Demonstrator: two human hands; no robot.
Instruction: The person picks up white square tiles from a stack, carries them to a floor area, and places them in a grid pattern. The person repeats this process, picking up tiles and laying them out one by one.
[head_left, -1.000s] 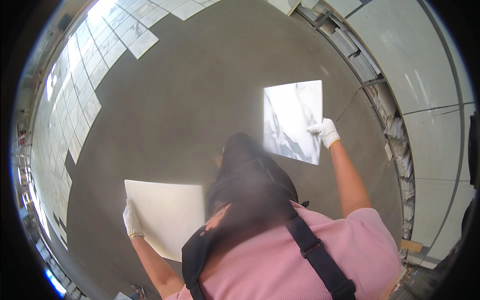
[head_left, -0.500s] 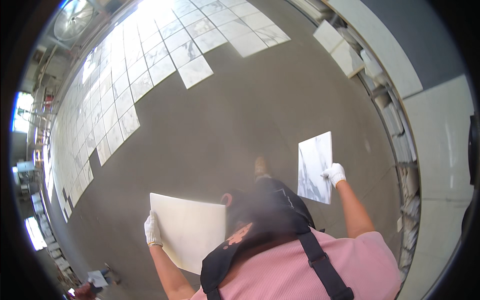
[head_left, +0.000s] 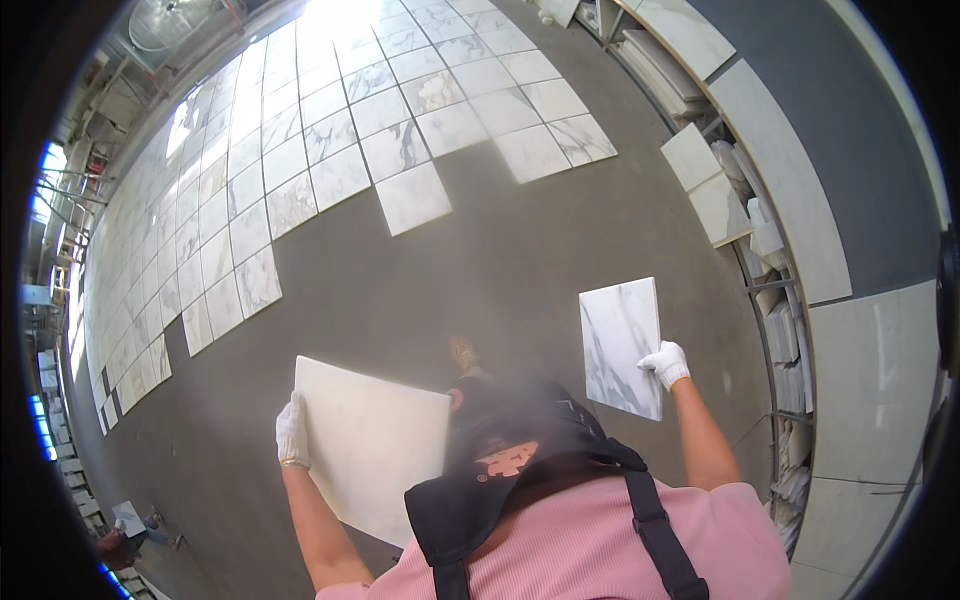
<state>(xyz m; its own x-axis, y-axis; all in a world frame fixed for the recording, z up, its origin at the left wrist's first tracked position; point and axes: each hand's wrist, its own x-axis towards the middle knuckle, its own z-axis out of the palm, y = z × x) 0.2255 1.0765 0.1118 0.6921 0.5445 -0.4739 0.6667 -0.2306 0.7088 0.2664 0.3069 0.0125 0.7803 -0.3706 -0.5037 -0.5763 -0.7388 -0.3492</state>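
A plain cream tile [head_left: 370, 435] sits just inward of the left hand [head_left: 291, 430], which curls round its outer edge; a grey-veined white tile [head_left: 615, 350] sits inward of the right hand [head_left: 668, 365], pinched at its outer edge. Both gloved hands are above the grey floor [head_left: 530, 240], laid pale tiles [head_left: 340, 178] spreading ahead

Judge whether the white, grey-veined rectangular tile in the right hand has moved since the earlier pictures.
Yes: the white, grey-veined rectangular tile has moved nearer the pale, marbled square floor tiles laid ahead; the gap has narrowed.
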